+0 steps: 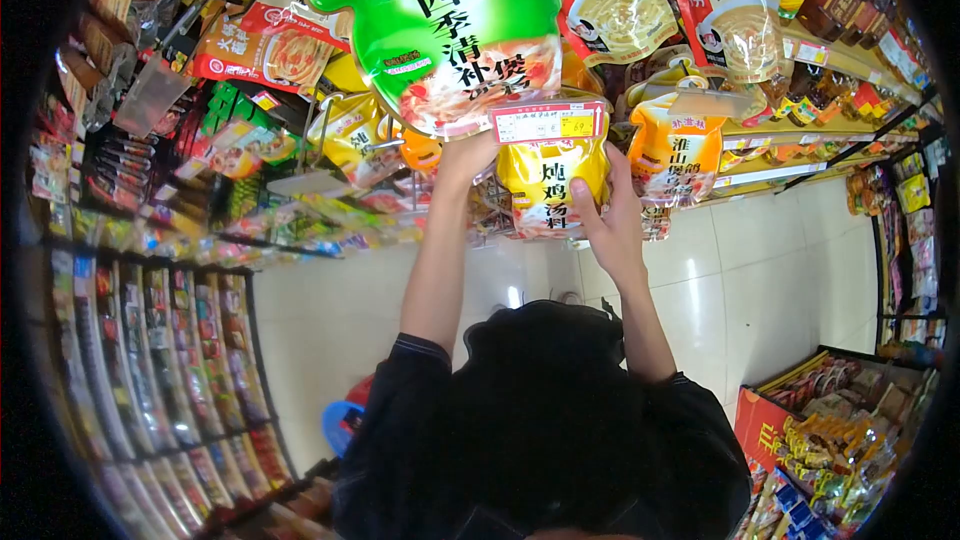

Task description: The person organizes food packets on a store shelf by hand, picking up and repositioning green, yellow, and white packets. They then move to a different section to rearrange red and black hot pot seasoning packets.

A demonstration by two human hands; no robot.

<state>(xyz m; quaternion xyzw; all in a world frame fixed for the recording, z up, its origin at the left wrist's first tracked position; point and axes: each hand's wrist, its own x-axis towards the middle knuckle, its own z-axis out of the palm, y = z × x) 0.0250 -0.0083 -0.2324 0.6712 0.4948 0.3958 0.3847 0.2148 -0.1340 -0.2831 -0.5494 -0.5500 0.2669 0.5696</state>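
Observation:
A yellow chicken soup seasoning pouch (pixel 553 180) hangs in the display, a price tag (pixel 550 124) across its top. My right hand (pixel 617 215) grips its right side, thumb across the front and fingers along the edge. On the other side, my left hand (pixel 468 157) reaches up beneath a large green soup pouch (pixel 455 30); its fingers are hidden behind the packs, so their hold does not show. An orange pouch (pixel 677 152) hangs just right of my right hand. Farther left, another yellow pouch (pixel 352 138) hangs beside my left forearm.
Red and beige seasoning packs (pixel 722 0) hang above on the right. Shelves of packaged goods (pixel 160 340) run down the left. A red display bin (pixel 757 430) with snack bags stands at lower right. A blue round object (pixel 343 427) is by my left elbow, above the tiled floor (pixel 325 325).

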